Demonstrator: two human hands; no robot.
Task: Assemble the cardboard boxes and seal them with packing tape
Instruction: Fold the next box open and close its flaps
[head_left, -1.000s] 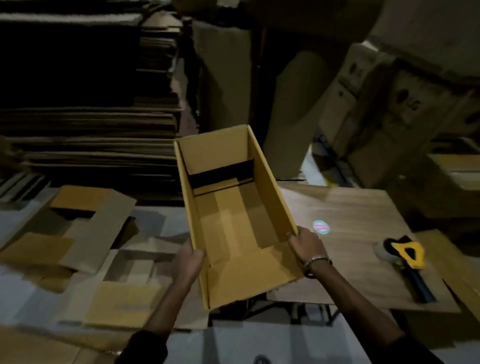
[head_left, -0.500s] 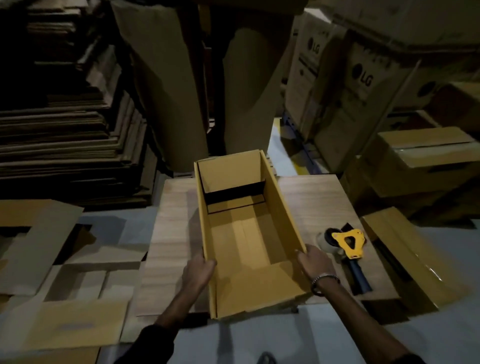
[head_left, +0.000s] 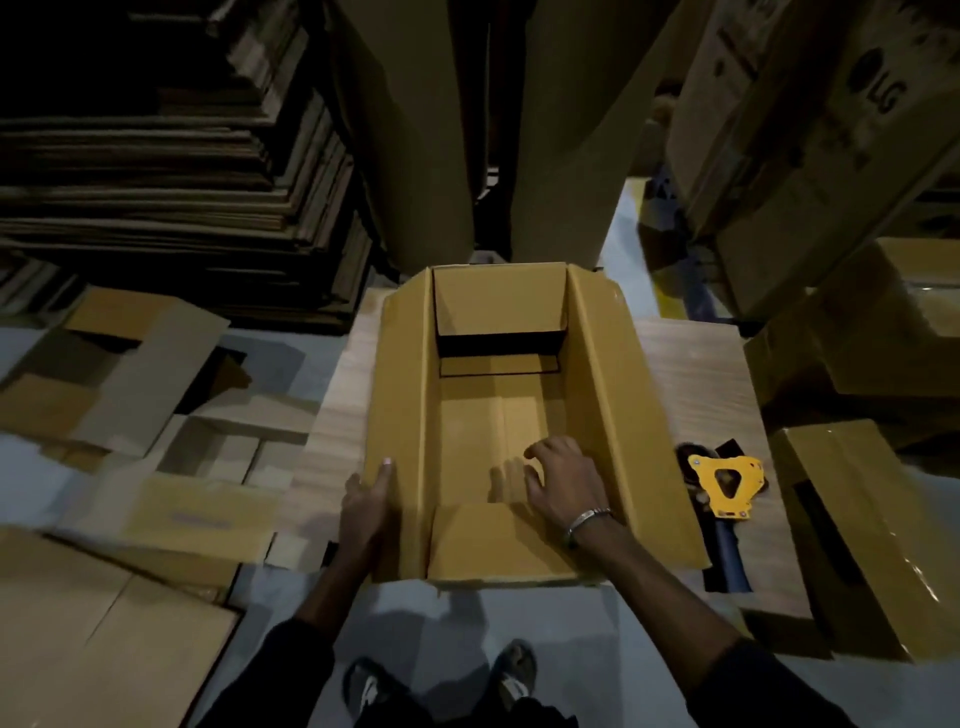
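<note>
Box: the open cardboard box (head_left: 498, 415) now sits square on the wooden surface (head_left: 696, 384), mouth up, flaps splayed outward – a second ago it was tilted and held up off the near edge
Right hand: the right hand (head_left: 558, 480) has left the box's outer right wall and gone inside, fingers spread and lightly bent over the bottom flaps, gripping nothing
Left hand: the left hand (head_left: 369, 506) stays at the outer left wall near the front corner, fingers straight along the cardboard, steadying it rather than clutching
Meaning: I judge the bottom is being pressed flat from within – the box is erected, and no tape can be made out on it
Tape gun: the yellow-and-blue tape dispenser (head_left: 724, 491) lies untouched on the surface just right of the box, within the right hand's reach
Hidden: the underside seam cannot be seen, so whether it is already taped is unknown; the far inner end is in deep shadow
Cut off: the dispenser's roll is half behind the right flap
Hard to read: the right fingertips are smeared by motion, and the stacked flat cardboard (head_left: 171, 171) behind is very dim
</note>
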